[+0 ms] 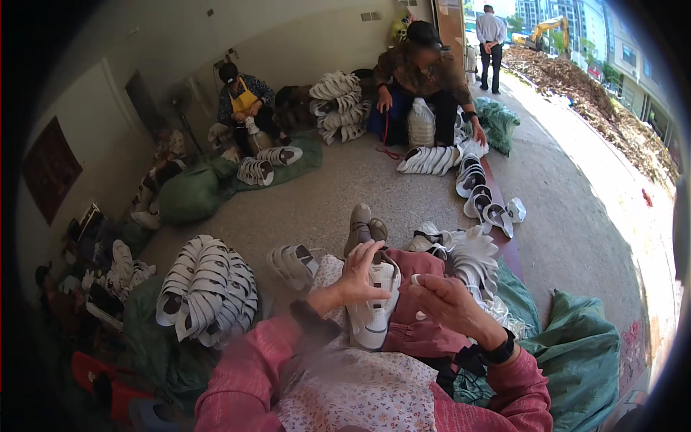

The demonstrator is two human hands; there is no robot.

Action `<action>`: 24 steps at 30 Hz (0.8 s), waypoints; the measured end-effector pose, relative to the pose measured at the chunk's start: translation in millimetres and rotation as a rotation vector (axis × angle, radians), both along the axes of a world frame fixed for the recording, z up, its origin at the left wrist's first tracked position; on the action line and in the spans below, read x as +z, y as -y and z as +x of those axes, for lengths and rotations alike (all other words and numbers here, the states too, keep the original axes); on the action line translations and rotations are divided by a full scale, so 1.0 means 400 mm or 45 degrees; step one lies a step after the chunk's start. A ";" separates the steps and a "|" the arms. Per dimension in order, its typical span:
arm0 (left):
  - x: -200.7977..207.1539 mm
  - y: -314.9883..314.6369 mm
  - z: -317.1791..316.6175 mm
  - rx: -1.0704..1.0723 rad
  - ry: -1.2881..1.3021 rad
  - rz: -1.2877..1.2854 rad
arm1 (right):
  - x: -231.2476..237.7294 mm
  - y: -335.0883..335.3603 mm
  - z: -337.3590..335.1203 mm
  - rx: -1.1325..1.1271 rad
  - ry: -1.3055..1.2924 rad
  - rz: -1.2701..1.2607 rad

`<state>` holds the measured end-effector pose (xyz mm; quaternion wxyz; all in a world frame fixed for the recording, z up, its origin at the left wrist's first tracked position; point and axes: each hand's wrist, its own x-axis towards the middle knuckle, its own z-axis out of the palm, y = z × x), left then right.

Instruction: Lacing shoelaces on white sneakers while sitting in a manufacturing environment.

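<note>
A white shoe upper (371, 324) lies across my lap, over the pink trousers and floral apron, its toe toward me. My left hand (353, 279) is over its left side, thumb and fingers spread apart in a curve; the thumb reaches across the upper and seems to touch it. Just right of the upper, my right hand (453, 304) is raised with thumb and forefinger pinched together. A small white bit shows at those fingertips, too small to name. Beyond my right hand is a heap of white shoe uppers (471, 263) with loose white laces (504, 313) below.
Stacked white uppers (209, 288) stand at the left, with more uppers (291, 263) nearer my lap. Green sacks (579, 353) lie at the right. Across the floor sit two people with uppers; one has a clear plastic jug (421, 122). A row of uppers (471, 176) runs along the doorway edge.
</note>
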<state>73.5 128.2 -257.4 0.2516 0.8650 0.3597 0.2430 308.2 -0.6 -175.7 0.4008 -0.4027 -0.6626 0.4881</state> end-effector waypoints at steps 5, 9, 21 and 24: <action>0.151 0.190 -0.004 -0.721 0.266 -0.720 | 0.141 0.025 -0.108 0.202 -0.190 0.257; 0.249 0.265 -0.063 -0.775 0.406 -1.310 | 0.173 0.001 -0.088 -0.249 -0.839 0.117; 0.160 0.323 -0.479 0.279 0.967 -1.183 | -0.091 0.068 0.293 -0.343 -1.656 -0.012; 0.119 0.288 -0.543 -0.063 1.388 -1.152 | -0.101 0.093 0.300 -0.411 -2.054 -0.245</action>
